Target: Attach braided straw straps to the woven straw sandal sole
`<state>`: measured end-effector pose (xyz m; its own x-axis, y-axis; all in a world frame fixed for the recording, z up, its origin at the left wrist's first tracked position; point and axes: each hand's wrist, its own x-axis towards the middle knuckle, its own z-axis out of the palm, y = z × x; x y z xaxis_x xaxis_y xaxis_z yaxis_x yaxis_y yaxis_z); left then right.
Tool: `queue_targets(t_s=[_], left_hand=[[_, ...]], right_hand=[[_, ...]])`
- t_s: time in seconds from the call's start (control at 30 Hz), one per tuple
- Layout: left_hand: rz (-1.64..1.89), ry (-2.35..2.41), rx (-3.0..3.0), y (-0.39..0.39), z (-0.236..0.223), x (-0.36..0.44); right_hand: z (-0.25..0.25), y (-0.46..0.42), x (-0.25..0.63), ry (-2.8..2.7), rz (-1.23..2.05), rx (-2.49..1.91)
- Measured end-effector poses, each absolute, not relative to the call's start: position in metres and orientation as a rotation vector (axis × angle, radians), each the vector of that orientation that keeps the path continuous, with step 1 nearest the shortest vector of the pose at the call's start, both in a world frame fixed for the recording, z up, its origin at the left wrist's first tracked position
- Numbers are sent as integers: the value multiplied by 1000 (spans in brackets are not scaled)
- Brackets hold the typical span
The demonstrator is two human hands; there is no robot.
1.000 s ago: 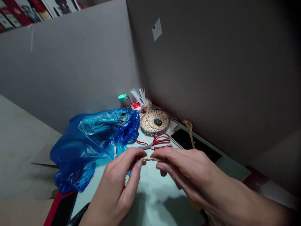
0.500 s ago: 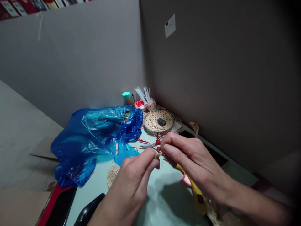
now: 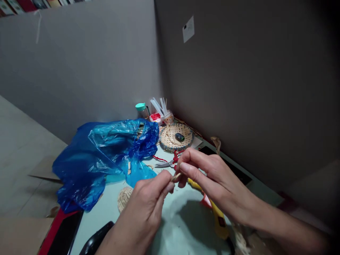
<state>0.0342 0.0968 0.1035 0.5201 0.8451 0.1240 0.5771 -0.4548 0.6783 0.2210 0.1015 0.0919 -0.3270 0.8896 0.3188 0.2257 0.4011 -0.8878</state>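
Observation:
A short stretch of pale twisted fibre cord (image 3: 175,176) runs between my two hands above the table. My left hand (image 3: 148,193) pinches one side of it between thumb and forefinger. My right hand (image 3: 205,173) grips the other side with its thumb and fingertips, close to the left thumb. Partly behind my left wrist lies a round coil of braided natural cord (image 3: 124,198). Scissors with red handles (image 3: 166,164) rest just beyond my fingers. Under my right forearm is a yellow-handled tool (image 3: 219,219), partly hidden.
A large blue plastic bag (image 3: 106,152) covers the table's left part. Farther back stand a woven basket (image 3: 164,143) with a dark small object in it, a teal-lidded jar (image 3: 141,109) and a cup of white sticks (image 3: 168,117). Grey partitions (image 3: 119,63) enclose the back.
The whole view has shifted slightly, so things appear a little farther left. Both hands keep hold of the cord, and slightly more of it shows between them.

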Motion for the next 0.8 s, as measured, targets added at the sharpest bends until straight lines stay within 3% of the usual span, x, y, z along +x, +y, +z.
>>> queue_targets(t_s=[0.2, 0.4, 0.57, 0.8], left_hand=[[607, 1215, 2434, 100, 99, 23], [1016, 1159, 2462, 94, 91, 37], [1138, 1122, 2728, 87, 80, 45], [1148, 1444, 2909, 76, 79, 43]], right_hand=[[92, 99, 220, -1968, 804, -1091], [78, 96, 210, -1951, 733, -965], [76, 98, 204, -1743, 678, -906], [92, 104, 221, -1271, 1035, -834]])
